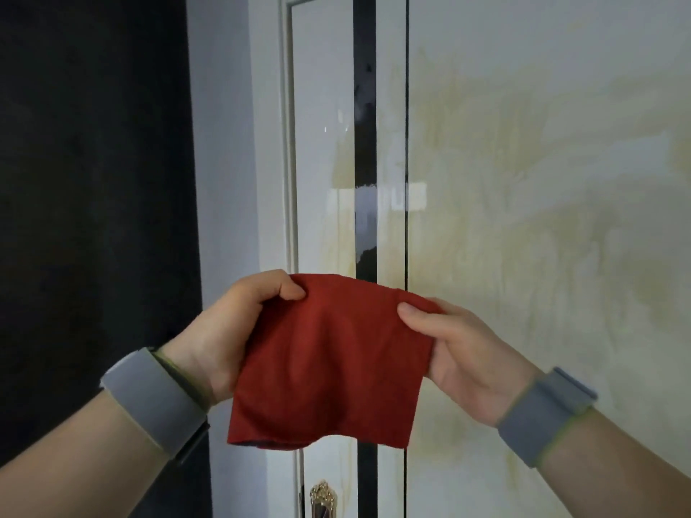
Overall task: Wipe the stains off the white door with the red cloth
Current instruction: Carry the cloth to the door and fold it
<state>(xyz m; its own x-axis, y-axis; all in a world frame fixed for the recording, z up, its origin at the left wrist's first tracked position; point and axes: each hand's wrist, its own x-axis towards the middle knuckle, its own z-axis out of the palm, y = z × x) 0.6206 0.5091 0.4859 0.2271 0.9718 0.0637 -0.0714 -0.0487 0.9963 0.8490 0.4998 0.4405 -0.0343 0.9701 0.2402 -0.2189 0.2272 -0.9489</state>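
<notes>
Cloth [325, 364] pinched by fingers of left hand [228, 330] and right hand [460, 353] | stained door [523, 181] behind | gold plate [323, 499] below

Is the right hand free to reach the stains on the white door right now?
Probably yes. Nothing shows between the right hand and the stains above it, though both it and the left hand pinch the red cloth.

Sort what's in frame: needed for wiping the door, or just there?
Job: red fabric cloth, pinched at its top corners by left hand and right hand; glossy white door; yellowish smeared stains.
Just there: ornate gold handle plate; grey fabric wristbands; dark wall.
</notes>
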